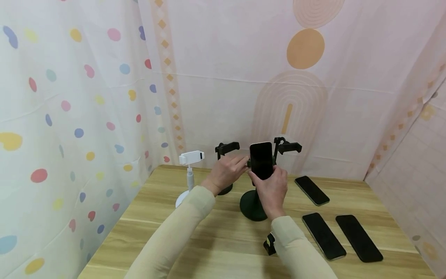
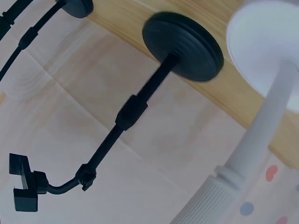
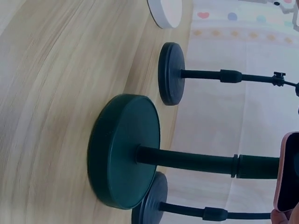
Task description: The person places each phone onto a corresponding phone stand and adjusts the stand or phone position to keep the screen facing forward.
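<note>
A dark-screened phone (image 1: 261, 159) stands upright at the clamp of a dark green phone holder (image 1: 253, 206). My right hand (image 1: 274, 190) grips its lower part, thumb at the lower left edge and fingers at the right. My left hand (image 1: 227, 172) has its bent fingers on the clamp's left end, beside the phone; its thumb is hidden. In the right wrist view, the holder's round green base (image 3: 133, 151) and stem show, with the phone's pink edge (image 3: 281, 177) and part of my right hand (image 3: 286, 217) at the right. The left wrist view shows neither hand.
A white holder (image 1: 190, 179) and a black holder (image 1: 228, 147) stand at the left; another black holder (image 1: 290, 147) is behind the phone. Several phones lie at the right, including one nearer the back (image 1: 312, 190). A small black object (image 1: 270, 245) sits by my right sleeve.
</note>
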`<state>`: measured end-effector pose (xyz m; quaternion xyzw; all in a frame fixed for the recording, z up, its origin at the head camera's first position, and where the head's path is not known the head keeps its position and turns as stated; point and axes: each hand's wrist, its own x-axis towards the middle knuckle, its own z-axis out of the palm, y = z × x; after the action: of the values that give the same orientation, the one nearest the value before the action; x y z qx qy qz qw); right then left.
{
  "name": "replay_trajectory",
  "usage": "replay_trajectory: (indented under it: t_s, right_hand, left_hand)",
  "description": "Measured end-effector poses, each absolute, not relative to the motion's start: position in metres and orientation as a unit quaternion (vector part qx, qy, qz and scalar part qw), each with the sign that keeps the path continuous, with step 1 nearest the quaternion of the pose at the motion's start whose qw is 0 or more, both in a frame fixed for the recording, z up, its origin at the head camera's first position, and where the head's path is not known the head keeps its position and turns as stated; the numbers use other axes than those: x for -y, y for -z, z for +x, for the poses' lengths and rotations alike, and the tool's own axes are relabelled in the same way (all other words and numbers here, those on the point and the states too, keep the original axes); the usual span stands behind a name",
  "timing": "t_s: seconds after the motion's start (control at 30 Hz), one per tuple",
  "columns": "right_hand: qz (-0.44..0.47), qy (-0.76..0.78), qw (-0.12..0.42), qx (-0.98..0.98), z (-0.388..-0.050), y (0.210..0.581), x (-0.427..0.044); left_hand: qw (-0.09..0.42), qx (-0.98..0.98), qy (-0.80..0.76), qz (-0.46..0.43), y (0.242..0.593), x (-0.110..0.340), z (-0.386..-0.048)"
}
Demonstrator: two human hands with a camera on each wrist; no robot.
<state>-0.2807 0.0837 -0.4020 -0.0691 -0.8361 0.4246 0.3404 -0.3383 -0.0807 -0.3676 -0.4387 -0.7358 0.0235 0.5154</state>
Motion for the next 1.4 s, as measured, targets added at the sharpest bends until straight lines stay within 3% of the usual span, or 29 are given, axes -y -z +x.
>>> replay_trajectory:
  t_s: [0.43,0.8,1.07,1.4]
  right_hand:
    - [-0.053,-0.418,0.311,0.852,-0.277,0.397,-0.088]
    - [-0.028,-0.425,0.285,0.859,-0.277,0.388,-0.101]
    - [0.019,-0.438,0.255,0.862,-0.284,0.374,-0.113]
    - [0.083,-0.461,0.219,0.856,-0.297,0.365,-0.123]
  left_hand:
    - [0.497,0.751,-0.02,-0.434,0.365,0.08,-0.337]
    - [0.431,0.807,0.043,-0.403,0.363,0.073,-0.33]
    - [0.346,0.857,0.125,-0.362,0.36,0.066,-0.325]
    - [0.175,0.889,0.292,-0.305,0.353,0.058,-0.324]
